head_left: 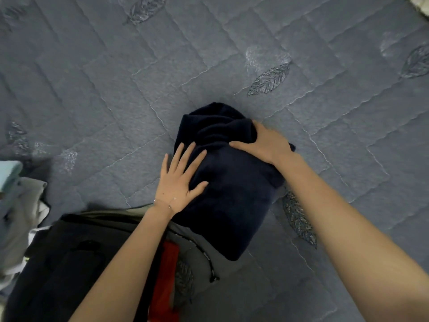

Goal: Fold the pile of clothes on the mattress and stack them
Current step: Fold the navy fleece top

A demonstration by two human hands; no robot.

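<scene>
A dark navy fleece garment point(232, 196) lies partly folded on the grey quilted mattress point(116, 89), its far end bunched into folds. My left hand point(178, 180) lies flat on its left side with fingers spread and straight. My right hand point(264, 142) grips the bunched fabric at the garment's far right, fingers curled into the cloth and thumb stretched across the top. At the lower left sits the pile of clothes point(69, 263), with dark grey pieces, a red item point(166, 280) and a black drawstring.
Pale blue and off-white garments point(16, 196) lie at the left edge. The mattress has stitched leaf patterns and stretches open above and to the right of the navy garment. A light patterned fabric edge shows in the top right corner.
</scene>
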